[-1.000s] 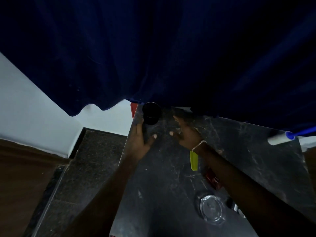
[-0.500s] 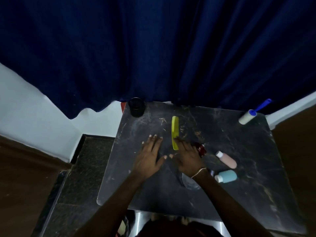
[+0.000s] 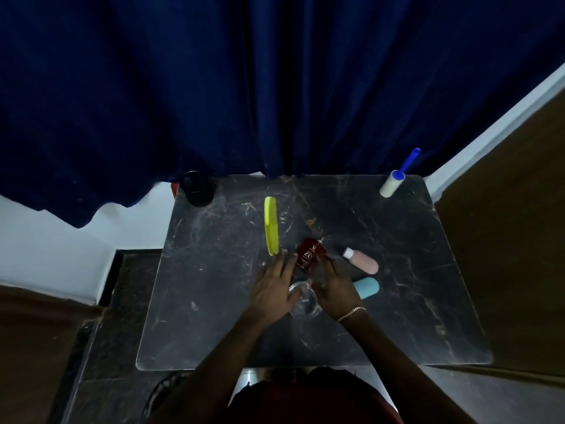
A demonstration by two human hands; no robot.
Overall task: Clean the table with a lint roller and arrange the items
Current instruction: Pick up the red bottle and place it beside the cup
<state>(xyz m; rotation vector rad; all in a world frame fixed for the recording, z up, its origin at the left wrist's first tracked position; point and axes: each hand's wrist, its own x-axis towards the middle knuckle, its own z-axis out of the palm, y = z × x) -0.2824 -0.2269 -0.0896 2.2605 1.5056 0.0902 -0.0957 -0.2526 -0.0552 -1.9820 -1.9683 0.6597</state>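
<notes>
Both hands — left hand (image 3: 273, 288), right hand (image 3: 335, 288) — are closing open-fingered around the red bottle (image 3: 309, 254), having left the comb (image 3: 271, 225) straightened; lint roller (image 3: 392, 185) untouched.

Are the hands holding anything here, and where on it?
Both hands, left and right, flank the red bottle at its lower end; a firm grasp cannot be told.

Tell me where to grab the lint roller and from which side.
Grip the lint roller by its blue handle, coming from the table's far right corner. The handle juts past the table edge toward the curtain, and the white roll is likely sticky.
</notes>
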